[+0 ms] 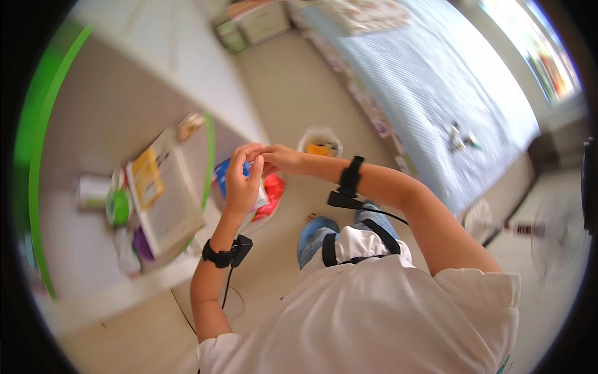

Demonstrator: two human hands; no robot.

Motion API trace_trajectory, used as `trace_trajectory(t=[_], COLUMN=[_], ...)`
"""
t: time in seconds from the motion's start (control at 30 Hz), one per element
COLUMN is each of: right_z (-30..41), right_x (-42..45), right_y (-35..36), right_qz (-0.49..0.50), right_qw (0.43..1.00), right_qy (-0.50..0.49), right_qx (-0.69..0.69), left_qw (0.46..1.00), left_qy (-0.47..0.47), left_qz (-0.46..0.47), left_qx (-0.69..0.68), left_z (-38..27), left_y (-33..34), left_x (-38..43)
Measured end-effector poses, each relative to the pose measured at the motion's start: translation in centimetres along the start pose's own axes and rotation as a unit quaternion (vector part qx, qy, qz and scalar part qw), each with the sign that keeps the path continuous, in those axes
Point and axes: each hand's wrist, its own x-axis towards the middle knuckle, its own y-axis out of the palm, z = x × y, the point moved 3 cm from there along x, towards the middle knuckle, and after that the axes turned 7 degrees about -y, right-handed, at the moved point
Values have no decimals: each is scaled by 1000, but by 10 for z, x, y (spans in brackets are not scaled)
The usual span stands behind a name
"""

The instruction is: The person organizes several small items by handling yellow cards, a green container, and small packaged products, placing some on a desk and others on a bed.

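My left hand [244, 180] is raised with its fingers bent over and its thumb apart from them. My right hand [281, 160] comes in from the right, and its fingers overlap those of my left hand. Any small thing between the fingertips is hidden. Below and behind the hands stands a bin or basket holding a blue packet [222, 175] and a red plastic bag [273, 194]. Beyond my right wrist, a white tub [306, 135] on the floor holds something yellow.
On the left, a green-edged shelf unit [39, 187] holds a tray-like box [180, 205] with a yellow item [147, 177], and a roll of green tape [119, 207]. A bed [420, 93] with a light blue cover lies right. Cables hang from both wrist straps. A fan [558, 233] stands far right.
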Motion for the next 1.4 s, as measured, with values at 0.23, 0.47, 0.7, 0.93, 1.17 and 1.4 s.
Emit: trace_trajectory(t=[0.23,0.47,0.7,0.93,1.17,1.4], right_z=[18,20,-24,-65,-90,-157], right_x=[-72,-299,-450,-510,-511,-502], right_y=[-118,-248,-309,-354,-422,-497], right_qz=[-383,-598,-661,-703,-725,-724], right_qw=[898,732,651,588,551,631], right_qy=[-2,-124,-152,-154,-106,84], right_qx=[217,301,340,370,400,268], left_qw=[916,852,774,708,671,660], left_qy=[-190,-175,-159,-251,-301,-287], left_qz=[276,474,611,660,674,688], left_qx=[-220,-133,-54,-12,68,87], left_z=[41,-38,-90,-73,-20,30], left_y=[120,338,537,643,733,825], left_x=[76,106,53,38,40,49])
